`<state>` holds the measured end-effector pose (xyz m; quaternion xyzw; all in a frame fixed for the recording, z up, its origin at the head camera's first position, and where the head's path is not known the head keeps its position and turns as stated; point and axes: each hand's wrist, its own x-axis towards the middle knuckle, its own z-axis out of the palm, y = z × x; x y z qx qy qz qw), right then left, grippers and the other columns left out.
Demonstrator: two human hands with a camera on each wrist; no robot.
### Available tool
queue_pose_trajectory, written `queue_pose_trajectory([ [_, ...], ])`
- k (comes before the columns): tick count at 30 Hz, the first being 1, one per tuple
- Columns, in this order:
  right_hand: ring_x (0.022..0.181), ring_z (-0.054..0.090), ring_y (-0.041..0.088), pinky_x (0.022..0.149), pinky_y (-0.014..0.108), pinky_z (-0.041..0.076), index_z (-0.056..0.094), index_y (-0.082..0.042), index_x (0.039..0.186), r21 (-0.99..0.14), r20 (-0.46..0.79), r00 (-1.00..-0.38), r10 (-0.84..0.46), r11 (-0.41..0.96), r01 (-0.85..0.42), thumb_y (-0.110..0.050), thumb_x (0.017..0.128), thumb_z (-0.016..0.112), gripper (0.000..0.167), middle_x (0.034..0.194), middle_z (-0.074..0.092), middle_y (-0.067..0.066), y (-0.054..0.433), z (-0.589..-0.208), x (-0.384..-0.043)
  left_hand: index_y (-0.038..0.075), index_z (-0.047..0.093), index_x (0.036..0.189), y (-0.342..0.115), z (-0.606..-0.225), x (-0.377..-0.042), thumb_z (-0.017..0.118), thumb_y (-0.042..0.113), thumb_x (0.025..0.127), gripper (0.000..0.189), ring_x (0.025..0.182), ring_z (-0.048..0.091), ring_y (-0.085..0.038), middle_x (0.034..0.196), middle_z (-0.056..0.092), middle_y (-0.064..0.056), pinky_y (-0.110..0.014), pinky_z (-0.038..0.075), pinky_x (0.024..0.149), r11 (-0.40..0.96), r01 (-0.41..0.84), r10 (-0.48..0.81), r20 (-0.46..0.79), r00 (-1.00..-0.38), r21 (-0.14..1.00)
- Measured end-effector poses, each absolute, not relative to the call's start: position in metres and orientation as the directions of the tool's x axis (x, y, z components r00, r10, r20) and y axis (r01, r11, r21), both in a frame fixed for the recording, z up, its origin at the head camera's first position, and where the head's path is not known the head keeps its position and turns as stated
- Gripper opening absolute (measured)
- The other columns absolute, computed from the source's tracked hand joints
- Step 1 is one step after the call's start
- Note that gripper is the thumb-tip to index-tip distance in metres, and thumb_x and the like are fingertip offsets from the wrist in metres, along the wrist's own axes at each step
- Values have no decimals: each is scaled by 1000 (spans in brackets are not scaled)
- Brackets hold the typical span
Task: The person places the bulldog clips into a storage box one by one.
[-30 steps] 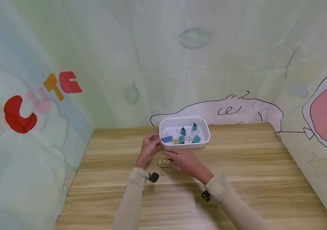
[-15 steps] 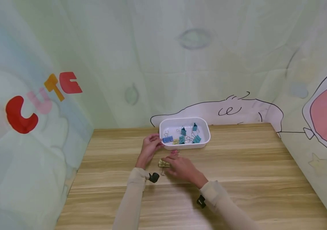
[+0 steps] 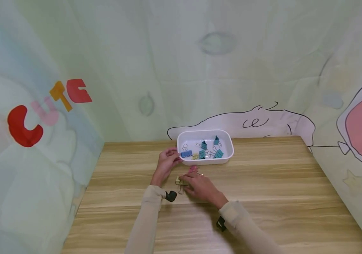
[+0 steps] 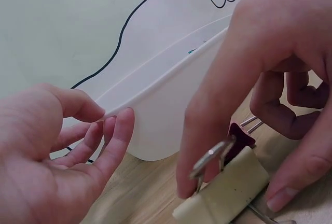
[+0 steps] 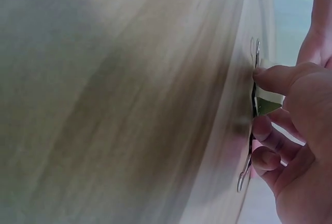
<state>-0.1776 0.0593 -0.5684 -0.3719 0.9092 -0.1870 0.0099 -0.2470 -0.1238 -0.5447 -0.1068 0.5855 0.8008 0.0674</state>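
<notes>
At the left end of the white plastic tray, my left hand pinches the rim between thumb and fingers, as the left wrist view shows up close. My right hand is over the wooden table, thumb and forefinger on either side of a large pale-yellow binder clip. One wire handle of that clip points up and the other lies toward the person. A pink binder clip lies between the tray and the right hand, partly hidden by the fingers in the left wrist view.
Inside the tray are a blue binder clip, a small yellow clip and several teal clips. A printed cloth hangs behind the wooden table and along its sides.
My right hand has moved from beside the tray back toward the person and onto the large yellow clip, uncovering the pink clip. The left hand stays at the tray's rim.
</notes>
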Motion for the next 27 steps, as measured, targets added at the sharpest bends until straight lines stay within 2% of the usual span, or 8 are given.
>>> queue_pose_trajectory([
  [7, 117, 65, 24, 95, 42, 60, 68, -17, 136, -333, 197, -693, -693, 618, -712, -19, 96, 75, 41, 130, 67, 5, 62, -573, -176, -15, 48, 139, -124, -544, -246, 56, -8, 101, 39, 94, 66, -26, 127, 54, -30, -26, 63, 81, -302, -229, -8, -242, -970, 926],
  [13, 116, 66, 25, 93, 42, 61, 69, -17, 133, -363, 207, -701, -682, 612, -703, -17, 97, 74, 37, 128, 68, 6, 62, -575, -176, -16, 46, 139, -123, -545, -246, 56, -10, 101, 40, 91, 66, -25, 132, 50, -34, -25, 63, 79, -307, -225, -11, -240, -971, 925],
  [20, 111, 67, 24, 89, 40, 62, 71, -17, 129, -363, 218, -710, -669, 620, -696, -18, 99, 72, 30, 125, 70, 5, 61, -577, -176, -15, 48, 139, -124, -545, -248, 56, -9, 101, 40, 99, 65, -31, 130, 52, -32, -25, 63, 79, -307, -230, -12, -245, -969, 924],
  [27, 103, 67, 23, 83, 39, 62, 73, -17, 124, -362, 226, -704, -673, 614, -702, -21, 96, 76, 28, 117, 69, 4, 62, -576, -174, -16, 47, 139, -124, -546, -247, 56, -10, 100, 40, 89, 66, -24, 126, 52, -32, -25, 64, 78, -304, -224, -12, -239, -971, 926],
])
